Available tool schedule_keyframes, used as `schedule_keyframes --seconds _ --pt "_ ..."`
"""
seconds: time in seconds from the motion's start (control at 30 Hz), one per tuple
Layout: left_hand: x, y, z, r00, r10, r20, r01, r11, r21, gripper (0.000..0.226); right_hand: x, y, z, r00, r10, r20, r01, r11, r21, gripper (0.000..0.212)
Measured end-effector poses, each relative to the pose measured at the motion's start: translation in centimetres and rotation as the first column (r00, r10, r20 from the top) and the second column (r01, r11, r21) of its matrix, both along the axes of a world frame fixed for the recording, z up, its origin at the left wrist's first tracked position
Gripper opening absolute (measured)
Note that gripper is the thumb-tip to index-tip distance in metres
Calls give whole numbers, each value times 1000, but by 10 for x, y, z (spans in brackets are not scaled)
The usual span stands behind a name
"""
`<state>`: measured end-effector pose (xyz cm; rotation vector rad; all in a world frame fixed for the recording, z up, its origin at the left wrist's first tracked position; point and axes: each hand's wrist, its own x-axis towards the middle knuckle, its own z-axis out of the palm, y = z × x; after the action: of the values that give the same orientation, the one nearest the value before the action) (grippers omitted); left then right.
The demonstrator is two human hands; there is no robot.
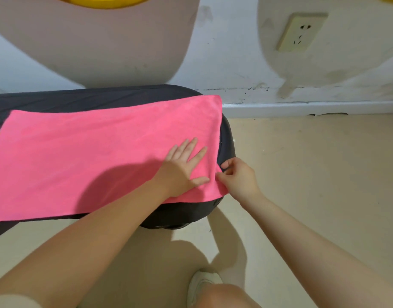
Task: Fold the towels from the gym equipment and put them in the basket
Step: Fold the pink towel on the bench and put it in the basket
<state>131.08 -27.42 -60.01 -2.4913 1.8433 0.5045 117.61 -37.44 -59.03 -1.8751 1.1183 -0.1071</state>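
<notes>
A pink towel (84, 152) lies spread flat over a black padded gym bench (102, 97). My left hand (183, 167) rests flat on the towel near its right end, fingers straight and spread. My right hand (237, 176) pinches the towel's near right edge between thumb and fingers, beside the bench's rounded end. No basket is in view.
A beige floor (313, 174) stretches to the right of the bench. The wall (235, 63) behind carries a socket (301, 32) and a grey skirting board (302, 108). My knee and a white shoe (202, 285) show at the bottom.
</notes>
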Motion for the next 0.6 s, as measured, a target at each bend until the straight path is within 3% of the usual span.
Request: schedule_keyframes --seconds 0.17,0.3,0.43,0.6 --pt "-4 0 -2 997 -73 -34 75 996 39 94 -18 -12 8 988 -131 -76 133 991 12 23" --pt "-4 3 7 984 -171 -45 174 981 81 98 -26 -6 14 960 7 -280 -7 1000 3 21" --pt "16 27 18 983 -137 -122 139 990 11 85 6 18 31 988 107 -109 -136 943 -305 27" --pt "81 98 33 992 95 -84 -97 995 -18 67 91 73 43 910 412 40 -386 880 -277 14"
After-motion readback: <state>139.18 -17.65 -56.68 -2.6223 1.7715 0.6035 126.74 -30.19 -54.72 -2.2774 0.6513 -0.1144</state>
